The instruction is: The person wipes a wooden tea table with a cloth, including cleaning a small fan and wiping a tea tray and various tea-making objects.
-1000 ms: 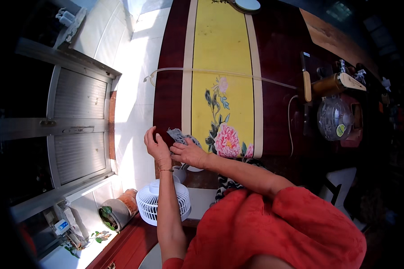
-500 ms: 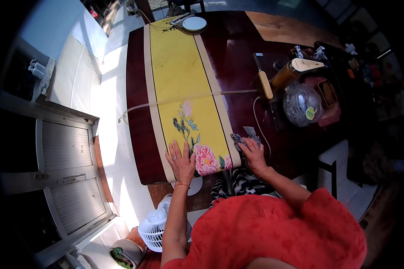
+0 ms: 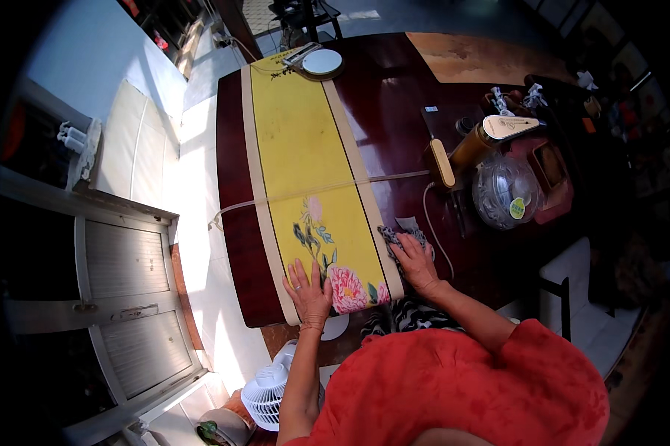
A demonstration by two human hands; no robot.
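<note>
A yellow table runner [image 3: 294,149] with beige borders and painted pink peonies lies lengthwise along a dark red wooden table [image 3: 235,178]. My left hand [image 3: 310,296] rests flat on its near end, fingers spread, left of the large peony. At the runner's right border, my right hand [image 3: 417,262] presses a crumpled grey patterned cloth [image 3: 391,236] against the tabletop; the palm side is hidden. A clear flexible tube or strip [image 3: 313,192] crosses the runner and reaches a tan-topped power strip [image 3: 442,163] on the right.
A round white-topped device [image 3: 322,62] sits at the runner's far end. Toward the right stand a brown-gold thermos [image 3: 475,147], a clear glass bowl [image 3: 502,195] and a dark tray [image 3: 549,162]. A white fan [image 3: 267,394] is beside the near left corner, a white chair [image 3: 573,286] near right.
The whole view has shifted, so the table appears lower. My right hand and the cloth have slid slightly away and left over the tabletop. My left hand stays in place on the runner.
</note>
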